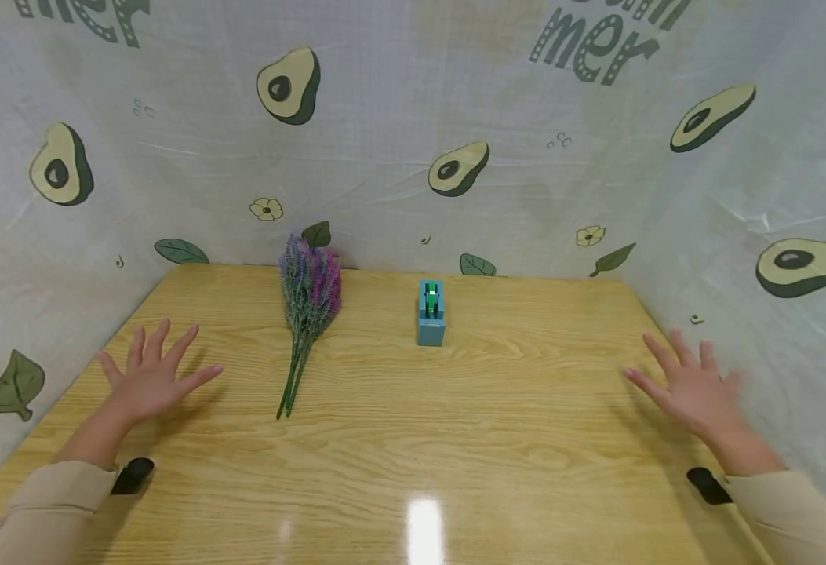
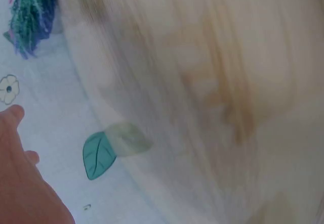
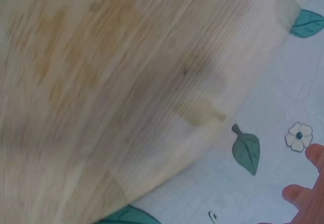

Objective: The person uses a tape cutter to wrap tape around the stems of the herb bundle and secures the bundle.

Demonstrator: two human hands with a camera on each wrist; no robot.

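My left hand (image 1: pixel 147 384) hovers over the table's left side with its fingers spread, holding nothing. Over the right side, my right hand (image 1: pixel 698 392) is spread as well, also holding nothing. A bunch of purple and pink lavender stems (image 1: pixel 308 302) lies between the left hand and the table's middle, blossoms toward the back. Right of it, near the back centre, stands a blue tape dispenser (image 1: pixel 431 329) with a green roll (image 1: pixel 431 297) in it. Neither hand touches either thing. In the left wrist view the lavender blossoms (image 2: pixel 33 16) show at the upper left corner.
The wooden table (image 1: pixel 384 439) meets a pale curtain (image 1: pixel 377 102) printed with avocados and leaves at the back and both sides. Black devices (image 1: pixel 133 475) are worn at the wrists beside the beige sleeves (image 1: pixel 52 502). A bright reflection shines near the front edge.
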